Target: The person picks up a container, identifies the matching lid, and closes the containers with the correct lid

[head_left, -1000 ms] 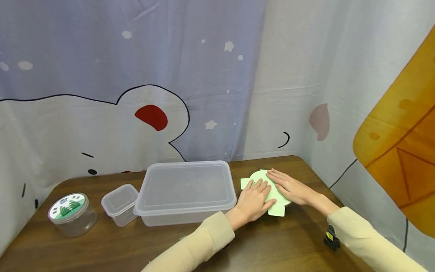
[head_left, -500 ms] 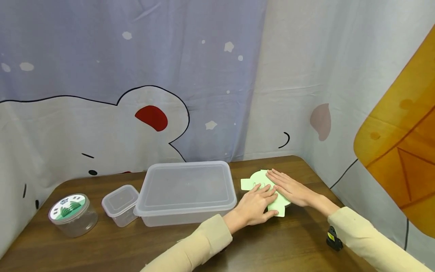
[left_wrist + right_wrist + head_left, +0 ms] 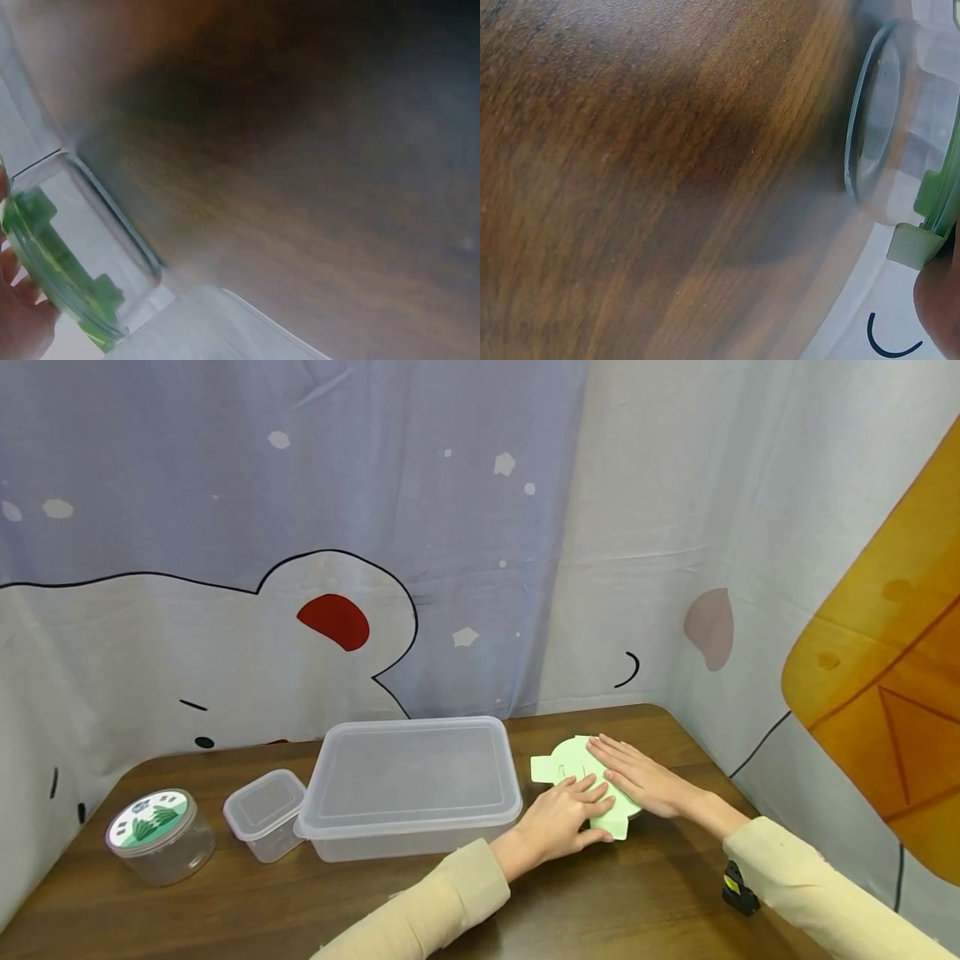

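Note:
A round glass food container (image 3: 889,112) stands on the table at the right. Its pale green snap lid (image 3: 570,755) is on top, with flaps sticking out at the left and front. My right hand (image 3: 647,782) lies flat over the lid's far right part, fingers extended together. My left hand (image 3: 557,820) touches the near left part with spread, slightly bent fingers, its thumb by the front flap. In the left wrist view, green flaps (image 3: 109,291) show against the clear glass wall. The hands cover much of the lid in the head view.
Left of the hands is a large lidded plastic box (image 3: 412,777). Further left stand a small lidded plastic box (image 3: 266,806) and a round clear jar (image 3: 168,835) with a printed lid. A curtain (image 3: 465,527) hangs behind the wooden table (image 3: 300,910).
My left hand has slid slightly toward me and down across the lid, uncovering more of its left side. The right hand stays almost in place.

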A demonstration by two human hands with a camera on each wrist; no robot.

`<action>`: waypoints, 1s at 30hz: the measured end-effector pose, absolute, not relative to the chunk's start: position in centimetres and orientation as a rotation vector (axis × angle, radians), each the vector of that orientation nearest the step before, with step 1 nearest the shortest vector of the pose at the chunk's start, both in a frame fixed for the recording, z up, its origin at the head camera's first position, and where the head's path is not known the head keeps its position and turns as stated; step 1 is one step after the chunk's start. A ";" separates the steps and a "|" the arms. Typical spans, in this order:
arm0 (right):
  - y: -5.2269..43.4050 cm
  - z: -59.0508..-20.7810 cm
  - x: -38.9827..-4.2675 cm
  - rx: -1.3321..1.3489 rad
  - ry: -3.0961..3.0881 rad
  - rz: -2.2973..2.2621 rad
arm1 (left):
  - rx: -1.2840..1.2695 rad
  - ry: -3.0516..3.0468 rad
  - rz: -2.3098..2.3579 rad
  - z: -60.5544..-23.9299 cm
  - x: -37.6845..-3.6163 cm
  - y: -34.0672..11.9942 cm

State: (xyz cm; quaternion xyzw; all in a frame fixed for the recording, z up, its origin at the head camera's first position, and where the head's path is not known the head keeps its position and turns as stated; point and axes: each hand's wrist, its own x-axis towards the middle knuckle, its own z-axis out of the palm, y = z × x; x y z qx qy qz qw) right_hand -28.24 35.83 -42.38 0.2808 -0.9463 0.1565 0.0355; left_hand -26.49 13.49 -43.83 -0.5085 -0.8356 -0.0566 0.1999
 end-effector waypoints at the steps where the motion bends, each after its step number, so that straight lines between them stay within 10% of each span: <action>1: 35.8 -42.4 -28.2 0.863 -2.906 0.476 | -1.420 -2.323 -0.153 -43.8 -26.5 13.4; 30: 35.8 -42.9 -28.0 0.839 -2.866 0.472 | -1.364 -2.137 0.117 -44.5 -26.4 14.1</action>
